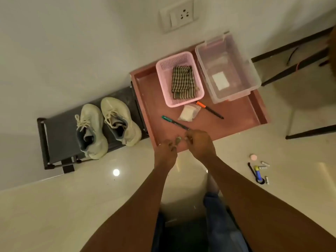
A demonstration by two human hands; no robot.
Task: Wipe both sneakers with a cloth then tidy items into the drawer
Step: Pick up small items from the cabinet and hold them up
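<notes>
As left grip [166, 151] and right grip [201, 142] hover close, cloth [182, 81] lies beyond.

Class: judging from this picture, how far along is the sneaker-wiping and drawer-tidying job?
Seemingly done: the checked cloth lies in the pink basket inside the drawer, and the sneakers sit paired on the rack. In hand: the left hand and right hand meet at a small object over the drawer's near edge; which one holds it is unclear. Left: the small items on the floor to the right.
</notes>
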